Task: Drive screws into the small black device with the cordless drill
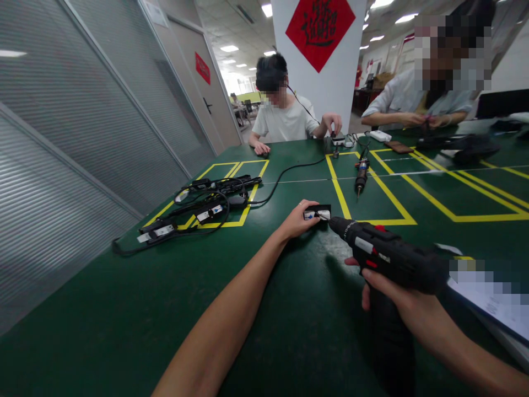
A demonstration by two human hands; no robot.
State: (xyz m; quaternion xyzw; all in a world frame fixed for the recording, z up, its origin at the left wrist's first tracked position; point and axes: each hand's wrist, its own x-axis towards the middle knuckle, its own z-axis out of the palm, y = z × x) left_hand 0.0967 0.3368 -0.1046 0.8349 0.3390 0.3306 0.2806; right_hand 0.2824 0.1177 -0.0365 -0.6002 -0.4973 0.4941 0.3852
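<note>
A small black case [323,209] with a pale inner face is held near the centre of the frame by the left hand [301,219], its grip narrowed on the case's left end. A black power drill [390,256] is held in the lower right by the right hand [397,292], whose grip is wrapped around the handle. The drill is pointed leftward, and its thin bit is brought to the open face of the case; whether a screw is met by the tip cannot be told.

The green surface [103,325] is marked with yellow tape [386,222]. Left of centre, a tangle of black cables and adapters [237,201] is laid partly across the taped lines. Above and right of the case, a dark handheld tool [361,176] is laid with its tip toward the viewer. At the right edge, papers [487,309] are partly blurred out. At upper centre, a small object is touched by a person in a white top [285,121]; at upper right, another person [397,99] is seated.
</note>
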